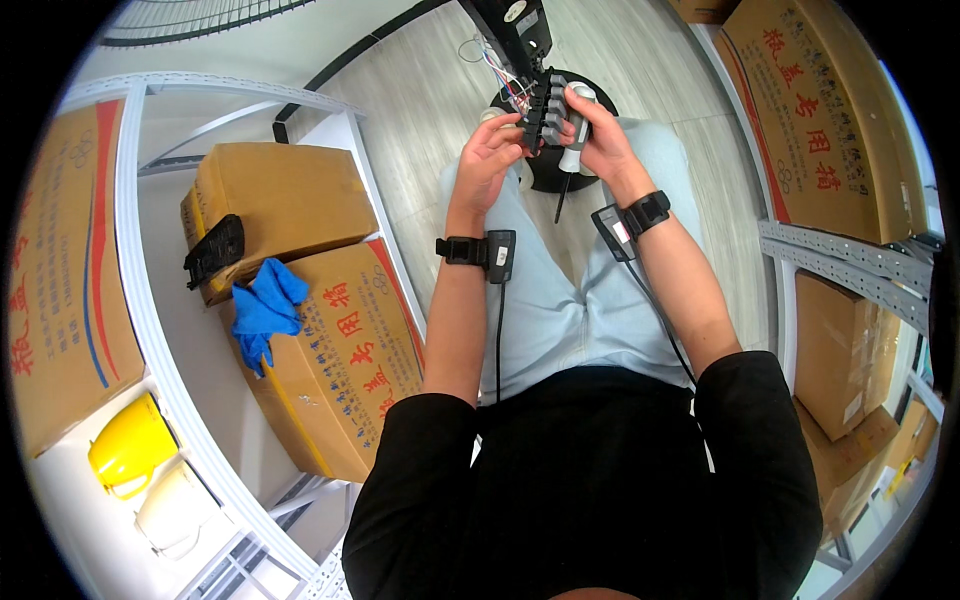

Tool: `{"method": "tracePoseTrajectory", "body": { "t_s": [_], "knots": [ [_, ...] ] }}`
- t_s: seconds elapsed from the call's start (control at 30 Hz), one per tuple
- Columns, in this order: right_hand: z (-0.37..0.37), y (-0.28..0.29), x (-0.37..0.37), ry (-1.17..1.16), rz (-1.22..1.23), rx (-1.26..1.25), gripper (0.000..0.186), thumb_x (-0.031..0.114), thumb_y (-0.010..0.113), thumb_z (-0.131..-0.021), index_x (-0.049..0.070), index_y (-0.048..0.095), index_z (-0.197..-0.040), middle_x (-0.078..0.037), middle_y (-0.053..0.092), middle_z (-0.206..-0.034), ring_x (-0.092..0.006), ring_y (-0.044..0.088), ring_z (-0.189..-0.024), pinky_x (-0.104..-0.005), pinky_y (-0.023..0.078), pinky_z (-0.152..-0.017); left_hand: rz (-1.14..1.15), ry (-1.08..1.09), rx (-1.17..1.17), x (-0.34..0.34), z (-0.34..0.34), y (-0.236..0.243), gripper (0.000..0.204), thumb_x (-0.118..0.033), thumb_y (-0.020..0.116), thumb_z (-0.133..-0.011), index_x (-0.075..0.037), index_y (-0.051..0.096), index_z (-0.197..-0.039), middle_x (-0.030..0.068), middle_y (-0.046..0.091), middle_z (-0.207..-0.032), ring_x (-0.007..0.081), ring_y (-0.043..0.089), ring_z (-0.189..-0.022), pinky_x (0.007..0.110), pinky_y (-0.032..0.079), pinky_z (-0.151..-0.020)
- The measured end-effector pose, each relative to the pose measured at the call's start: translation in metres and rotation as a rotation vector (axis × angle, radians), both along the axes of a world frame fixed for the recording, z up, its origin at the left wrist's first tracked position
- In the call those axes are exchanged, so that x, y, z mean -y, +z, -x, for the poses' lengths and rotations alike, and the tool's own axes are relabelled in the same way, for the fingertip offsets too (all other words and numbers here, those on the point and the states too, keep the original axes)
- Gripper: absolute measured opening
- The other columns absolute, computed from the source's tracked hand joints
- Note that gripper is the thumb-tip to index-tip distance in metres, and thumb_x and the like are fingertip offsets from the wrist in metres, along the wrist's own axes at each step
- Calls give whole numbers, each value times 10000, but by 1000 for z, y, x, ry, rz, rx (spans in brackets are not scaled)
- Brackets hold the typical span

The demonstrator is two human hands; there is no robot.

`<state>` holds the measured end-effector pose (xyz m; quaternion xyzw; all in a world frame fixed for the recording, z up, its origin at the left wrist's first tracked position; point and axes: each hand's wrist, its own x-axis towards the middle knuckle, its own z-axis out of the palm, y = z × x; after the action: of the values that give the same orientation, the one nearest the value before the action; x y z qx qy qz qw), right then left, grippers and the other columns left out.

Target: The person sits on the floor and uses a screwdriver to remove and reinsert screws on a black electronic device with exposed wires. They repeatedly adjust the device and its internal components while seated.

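Note:
My left hand (pixel 487 160) is closed on the edge of a black panel with a row of grey buttons (pixel 545 112). In my right hand (pixel 606 143) is a screwdriver (pixel 571 160) with a pale grey handle, its dark shaft pointing down toward my lap. The fingers of that hand also lie close against the grey buttons. Thin coloured wires (pixel 503 80) run from the panel up to a black housing (pixel 515 35). Beneath my hands, a round black base (pixel 548 178) stands on the floor, partly hidden by them.
White shelving (pixel 135 260) at left holds cardboard boxes (pixel 285 195), a blue cloth (pixel 270 305), a black plastic part (pixel 215 250), a yellow mug (pixel 132 440) and a white mug (pixel 175 510). At right, more boxes (pixel 810 110) sit on a metal rack (pixel 850 262). Wrist-strapped modules trail cables along my forearms.

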<state>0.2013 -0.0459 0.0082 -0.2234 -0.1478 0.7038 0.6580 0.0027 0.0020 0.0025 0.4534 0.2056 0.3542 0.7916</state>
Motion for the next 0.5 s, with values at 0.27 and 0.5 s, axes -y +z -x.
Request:
{"method": "tracePoseTrajectory", "body": {
  "t_s": [0.27,0.5],
  "knots": [
    [3,8,-2,-25,87,-20,277,286,572,-973,39,632,-1083,-17,653,-860,-71,529,-626,-223,418,-543,19,-4,-36,3,-6,12,476,-36,634,-873,26,478,-1318,138,658,-1083,217,629,-995,373,510,-896],
    [2,0,-1,-4,79,-38,319,306,597,-953,38,629,-1121,-69,691,-1002,-142,665,-853,-292,552,-745,24,8,-104,4,-13,18,449,-54,592,-917,3,466,-1344,109,662,-1093,174,616,-1018,333,485,-902]
  ]
}}
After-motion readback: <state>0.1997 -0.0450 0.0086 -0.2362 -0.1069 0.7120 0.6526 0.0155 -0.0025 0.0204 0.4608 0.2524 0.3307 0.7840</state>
